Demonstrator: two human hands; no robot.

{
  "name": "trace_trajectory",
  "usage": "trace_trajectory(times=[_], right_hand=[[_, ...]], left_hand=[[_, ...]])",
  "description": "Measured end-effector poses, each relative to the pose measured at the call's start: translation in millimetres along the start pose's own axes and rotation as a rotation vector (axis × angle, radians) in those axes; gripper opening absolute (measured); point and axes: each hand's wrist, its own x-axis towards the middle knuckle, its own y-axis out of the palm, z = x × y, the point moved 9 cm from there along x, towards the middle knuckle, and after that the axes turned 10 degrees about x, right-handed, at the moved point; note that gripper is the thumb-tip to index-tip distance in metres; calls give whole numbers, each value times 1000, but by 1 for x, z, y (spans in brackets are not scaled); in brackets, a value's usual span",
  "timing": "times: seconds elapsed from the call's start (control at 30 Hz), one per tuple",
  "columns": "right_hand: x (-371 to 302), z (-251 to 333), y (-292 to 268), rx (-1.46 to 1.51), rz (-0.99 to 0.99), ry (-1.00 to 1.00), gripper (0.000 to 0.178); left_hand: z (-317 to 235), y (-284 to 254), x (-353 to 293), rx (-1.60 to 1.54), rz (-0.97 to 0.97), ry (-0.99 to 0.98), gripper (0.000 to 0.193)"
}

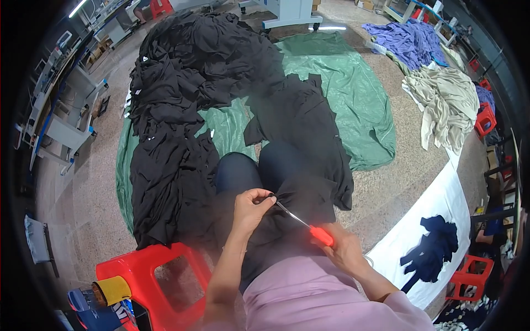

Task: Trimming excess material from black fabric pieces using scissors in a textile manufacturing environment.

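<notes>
My left hand [253, 208] is closed in a pinch on a bit of black garment [301, 190], just above my lap. In my right hand [343, 248] is a red-handled tool [321, 235] with a slim metal shaft; whether it has one blade or two cannot be made out. Its tip reaches the cloth at my left fingertips. The garment spreads over my lap and legs. More black garments [210, 55] form a large heap ahead of me and along my left side, and another black piece [295, 113] lies beyond my knees.
A green plastic sheet [359, 110] lies under the black heap. At my left stands a red stool [132, 262] with a yellow roll [114, 289]. Purple cloth [408, 41], pale cloth [450, 102] and a navy garment [433, 248] on white sheeting [436, 201] lie to the right.
</notes>
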Motion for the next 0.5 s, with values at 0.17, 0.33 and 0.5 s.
trace_trajectory(times=[0.17, 0.33, 0.5], right_hand=[[2, 6, 2, -79, -2, 19, 30], [7, 4, 1, -84, 0, 120, 28], [8, 3, 6, -91, 22, 104, 27]], left_hand=[[1, 0, -1, 136, -75, 49, 10], [5, -3, -1, 188, -107, 54, 9], [2, -3, -2, 232, -108, 54, 8]])
